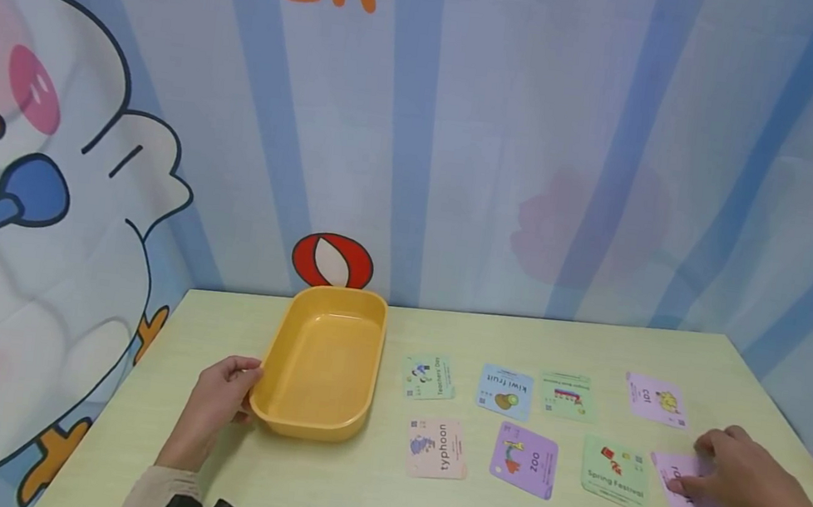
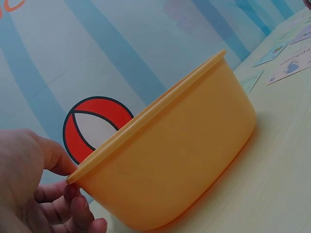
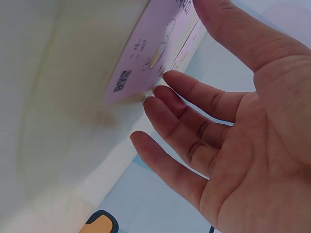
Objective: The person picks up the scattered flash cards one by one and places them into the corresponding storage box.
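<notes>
My left hand (image 1: pixel 216 403) pinches the near-left rim of a yellow plastic basin (image 1: pixel 322 361), thumb on top and fingers curled beneath, as the left wrist view shows. Inside the basin only its bare bottom shows. At the right of the table, my right hand (image 1: pixel 753 477) is over a purple word card (image 1: pixel 681 490), partly hiding its word and picture. In the right wrist view its fingers (image 3: pixel 180 124) are loosely bent at one edge of the card (image 3: pixel 141 58), and the thumb reaches toward the opposite side. The card lies on the table.
Two rows of picture cards lie right of the basin. The back row holds a Teachers' Day card (image 1: pixel 430 377), a kiwi fruit card (image 1: pixel 504 391), a green card (image 1: pixel 567 397) and a cat card (image 1: pixel 657 399). In front are typhoon (image 1: pixel 438 449), zoo (image 1: pixel 524 459) and Spring Festival (image 1: pixel 615 472) cards.
</notes>
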Tool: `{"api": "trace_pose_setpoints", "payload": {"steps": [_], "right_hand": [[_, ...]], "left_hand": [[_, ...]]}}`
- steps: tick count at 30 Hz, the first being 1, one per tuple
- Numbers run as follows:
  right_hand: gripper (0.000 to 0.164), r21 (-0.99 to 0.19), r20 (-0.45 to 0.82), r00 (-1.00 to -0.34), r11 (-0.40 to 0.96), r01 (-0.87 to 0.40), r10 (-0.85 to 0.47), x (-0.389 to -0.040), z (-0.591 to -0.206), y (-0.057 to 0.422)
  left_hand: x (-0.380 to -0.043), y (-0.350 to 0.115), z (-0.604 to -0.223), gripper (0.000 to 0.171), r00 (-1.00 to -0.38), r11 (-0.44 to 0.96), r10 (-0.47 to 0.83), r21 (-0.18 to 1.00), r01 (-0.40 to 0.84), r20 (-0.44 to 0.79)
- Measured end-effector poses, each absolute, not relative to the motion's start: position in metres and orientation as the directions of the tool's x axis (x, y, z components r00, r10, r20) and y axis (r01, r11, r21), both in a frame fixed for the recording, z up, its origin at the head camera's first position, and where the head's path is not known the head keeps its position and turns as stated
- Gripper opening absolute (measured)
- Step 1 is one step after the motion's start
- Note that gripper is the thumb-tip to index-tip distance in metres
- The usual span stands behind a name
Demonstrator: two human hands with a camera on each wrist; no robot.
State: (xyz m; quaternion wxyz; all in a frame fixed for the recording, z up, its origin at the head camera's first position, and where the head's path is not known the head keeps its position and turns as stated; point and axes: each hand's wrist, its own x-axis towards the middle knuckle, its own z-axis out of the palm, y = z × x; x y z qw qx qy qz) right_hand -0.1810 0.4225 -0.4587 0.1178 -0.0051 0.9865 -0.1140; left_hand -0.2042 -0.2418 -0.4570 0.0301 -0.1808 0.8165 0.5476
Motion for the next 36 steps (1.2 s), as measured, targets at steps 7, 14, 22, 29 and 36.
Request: {"api": "trace_pose_setpoints", "payload": {"steps": [7, 14, 22, 29, 36], "right_hand": [[0.096, -0.247, -0.284, -0.958, 0.968, 0.041, -0.032, -0.185, -0.458, 0.422], [0.091, -0.276, -0.358, -0.934, 0.956, 0.096, -0.01, -0.189, -0.457, 0.42], [0.081, -0.278, -0.386, -0.923, 0.955, 0.106, -0.01, -0.192, -0.458, 0.42], [0.086, -0.258, -0.387, -0.921, 0.955, 0.15, 0.04, -0.19, -0.461, 0.417], [0.094, -0.232, -0.413, -0.906, 0.951, 0.205, 0.094, -0.191, -0.463, 0.418]], "left_hand": [[-0.205, -0.242, -0.458, 0.039, -0.934, 0.337, -0.262, 0.884, -0.325, -0.244], [-0.204, -0.243, -0.457, 0.04, -0.938, 0.328, -0.24, 0.889, -0.32, -0.249], [-0.204, -0.243, -0.456, 0.039, -0.941, 0.321, -0.235, 0.894, -0.311, -0.243], [-0.204, -0.243, -0.456, 0.039, -0.937, 0.323, -0.245, 0.89, -0.321, -0.249], [-0.205, -0.241, -0.457, 0.038, -0.933, 0.337, -0.264, 0.884, -0.325, -0.243]]}}
